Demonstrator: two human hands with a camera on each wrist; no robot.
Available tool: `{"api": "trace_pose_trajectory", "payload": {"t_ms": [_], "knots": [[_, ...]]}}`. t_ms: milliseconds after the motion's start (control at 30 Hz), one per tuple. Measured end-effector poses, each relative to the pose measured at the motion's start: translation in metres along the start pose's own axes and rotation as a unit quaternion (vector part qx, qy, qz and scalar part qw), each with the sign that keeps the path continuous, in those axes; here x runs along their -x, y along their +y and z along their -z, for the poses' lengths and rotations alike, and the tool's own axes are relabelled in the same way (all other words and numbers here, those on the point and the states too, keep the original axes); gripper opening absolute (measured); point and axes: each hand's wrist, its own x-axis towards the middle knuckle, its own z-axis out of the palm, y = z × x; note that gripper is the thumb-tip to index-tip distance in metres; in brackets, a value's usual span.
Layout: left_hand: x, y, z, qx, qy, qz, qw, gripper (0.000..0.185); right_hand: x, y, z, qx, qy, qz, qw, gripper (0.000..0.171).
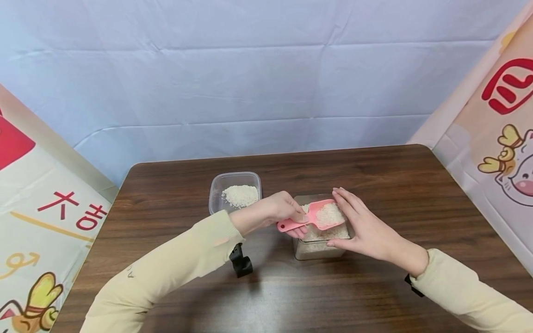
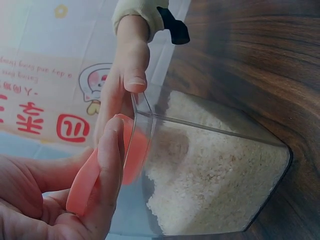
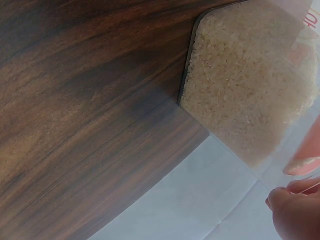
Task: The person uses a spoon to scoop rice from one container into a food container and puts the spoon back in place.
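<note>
My left hand [image 1: 287, 208] grips the handle of a pink scoop [image 1: 313, 217], thumb on top. White rice lies in the scoop's bowl, held level over the mouth of a clear rectangular container [image 1: 318, 250]. A large heap of rice [image 2: 210, 185] fills much of this container. My right hand [image 1: 368, 231] holds the container's right side, its thumb at the near rim and fingers toward the far rim. In the right wrist view, only part of the right hand [image 3: 300, 215] shows, at the lower right corner.
A smaller clear plastic box [image 1: 213, 196] with a little mound of rice [image 1: 240, 195] stands on the left, behind my left forearm. Both containers are on a dark wooden table [image 1: 175, 185]. A pale cloth backdrop [image 1: 258, 83] hangs behind it, with printed cloths at both sides.
</note>
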Motion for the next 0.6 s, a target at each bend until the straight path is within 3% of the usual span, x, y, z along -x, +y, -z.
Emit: {"api": "trace_pose_trajectory", "payload": {"t_ms": [600], "knots": [[0.012, -0.001, -0.001, -0.003, 0.015, -0.005, 0.9999, 0.021, 0.001, 0.001, 0.001, 0.000, -0.001, 0.000, 1.000, 0.104]]}}
